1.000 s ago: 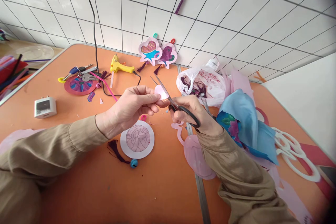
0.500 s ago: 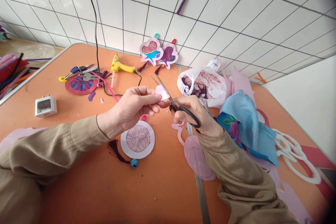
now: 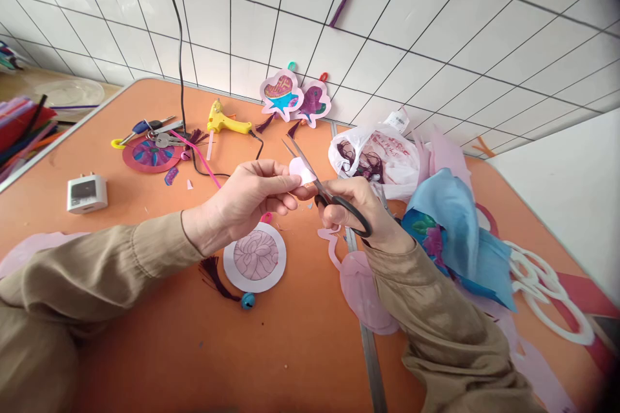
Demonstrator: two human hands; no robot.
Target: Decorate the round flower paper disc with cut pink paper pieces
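My left hand (image 3: 247,197) pinches a small pale pink piece of paper or felt (image 3: 301,171) between thumb and fingers. In my right hand (image 3: 358,203) is a pair of black-handled scissors (image 3: 349,214), its blades parted and pointing up and away, right beside the pink piece. Whether the blades touch its edge I cannot tell. Below my left hand lies a round white-rimmed pendant (image 3: 278,271) with a lotus-like line drawing, a dark tassel and a blue bell (image 3: 248,301). Pink cut-out scraps (image 3: 363,290) lie under my right wrist.
A yellow glue gun (image 3: 227,121), keys (image 3: 167,140) on a round ornament and a white charger (image 3: 87,193) are at the left. Two finished ornaments (image 3: 281,95) lean on the tiled wall. A plastic bag (image 3: 397,155), blue cloth (image 3: 450,232) and white rings (image 3: 552,303) are at the right.
The whole view has shifted slightly. Both hands keep nearly the same pose, with the pink piece and the scissors held as before.
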